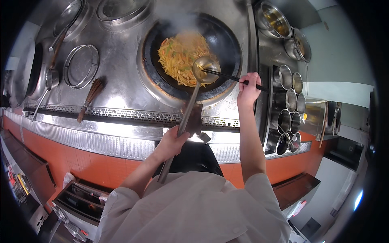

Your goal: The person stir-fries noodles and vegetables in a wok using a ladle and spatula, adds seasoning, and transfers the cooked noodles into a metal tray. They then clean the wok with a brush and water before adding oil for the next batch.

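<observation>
Steam rises from a heap of yellow strips, shreds and green bits in a large black wok. My left hand grips the long handle of a metal ladle, whose bowl sits over the near right side of the food. A few yellow strips lie in that bowl. In my right hand is a pair of black chopsticks, with their tips at the strips in the ladle. A dark cloth-like piece hangs at the wok's near edge, behind the ladle handle.
Left of the wok, a metal ring stand and a bamboo wok brush lie on the steel stove top. Several metal seasoning pots line the right side. Beyond them stands a metal bowl of yellowish liquid.
</observation>
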`<state>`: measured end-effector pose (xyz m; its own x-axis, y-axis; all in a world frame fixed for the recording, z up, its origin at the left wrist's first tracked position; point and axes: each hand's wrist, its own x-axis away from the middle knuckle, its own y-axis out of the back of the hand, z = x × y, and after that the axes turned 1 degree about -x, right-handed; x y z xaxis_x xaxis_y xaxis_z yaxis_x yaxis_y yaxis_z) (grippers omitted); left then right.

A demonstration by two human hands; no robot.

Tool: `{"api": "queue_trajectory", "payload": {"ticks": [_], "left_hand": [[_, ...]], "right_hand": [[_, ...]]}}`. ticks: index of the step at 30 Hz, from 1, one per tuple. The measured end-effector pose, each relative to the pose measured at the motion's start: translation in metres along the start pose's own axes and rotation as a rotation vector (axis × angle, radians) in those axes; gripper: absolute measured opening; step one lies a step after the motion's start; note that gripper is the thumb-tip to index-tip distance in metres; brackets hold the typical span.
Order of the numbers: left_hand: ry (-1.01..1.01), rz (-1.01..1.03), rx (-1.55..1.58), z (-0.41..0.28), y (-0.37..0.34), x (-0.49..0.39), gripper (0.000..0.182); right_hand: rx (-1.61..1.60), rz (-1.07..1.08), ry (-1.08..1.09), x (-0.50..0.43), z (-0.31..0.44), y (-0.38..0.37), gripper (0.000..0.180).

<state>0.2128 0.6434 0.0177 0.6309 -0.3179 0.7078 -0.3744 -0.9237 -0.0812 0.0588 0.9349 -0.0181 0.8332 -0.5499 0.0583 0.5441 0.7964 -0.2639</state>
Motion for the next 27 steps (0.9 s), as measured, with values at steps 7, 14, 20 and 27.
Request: {"api": "queue_trajectory", "payload": {"ticks": [7, 14, 20, 27], "left_hand": [[0.003, 0.034, 0.067, 0.007, 0.007, 0.002, 0.027], [0.002, 0.063, 0.159, 0.013, 0.012, 0.004, 0.025], [-0.028, 0.096, 0.114, 0.009, 0.015, 0.004, 0.026], [0.009, 0.084, 0.019, 0.005, 0.014, 0.006, 0.022]], "right_hand": [[-0.385, -0.135, -0.264, 0.008, 0.011, 0.035, 0.028], [-0.809, 0.24, -0.298, 0.069, 0.118, 0.024, 0.032], [-0.753, 0.464, 0.062, 0.127, 0.214, 0.005, 0.028], [-0.988, 0.465, 0.173, 0.151, 0.255, 0.005, 0.034]]}}
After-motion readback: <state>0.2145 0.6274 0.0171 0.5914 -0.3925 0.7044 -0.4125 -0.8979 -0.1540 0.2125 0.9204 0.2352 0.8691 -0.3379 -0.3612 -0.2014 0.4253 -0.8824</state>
